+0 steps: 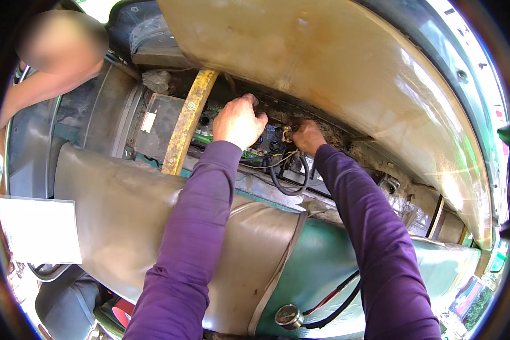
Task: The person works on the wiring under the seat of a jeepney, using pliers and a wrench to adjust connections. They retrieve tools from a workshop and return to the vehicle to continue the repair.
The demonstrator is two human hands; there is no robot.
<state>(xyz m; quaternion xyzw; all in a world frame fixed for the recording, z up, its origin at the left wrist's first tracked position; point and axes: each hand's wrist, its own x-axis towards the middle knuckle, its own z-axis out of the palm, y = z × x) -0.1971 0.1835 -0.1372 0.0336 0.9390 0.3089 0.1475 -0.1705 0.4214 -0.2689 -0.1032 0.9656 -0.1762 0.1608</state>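
Bending its fingers, the right hand (310, 137) touches a yellowish fitting (287, 134) in the bay (260, 183), above a looped black cable (289, 192); whether it grips is unclear. The left hand (239, 121) curls near the yellow bar (190, 122), fingertips partly hidden, so I cannot tell if it holds anything.

We're inside a vehicle, a passenger one by the look of it! Just below the left hand (239, 120) and the right hand (309, 137) stretches a long padded seat (124, 198) in brown and green. Right at the fingertips, an open compartment (255, 182) with cables (289, 192) looping through! Left of the left hand, a worn yellow bar (188, 120); farther left, a curved metal rail (53, 124).
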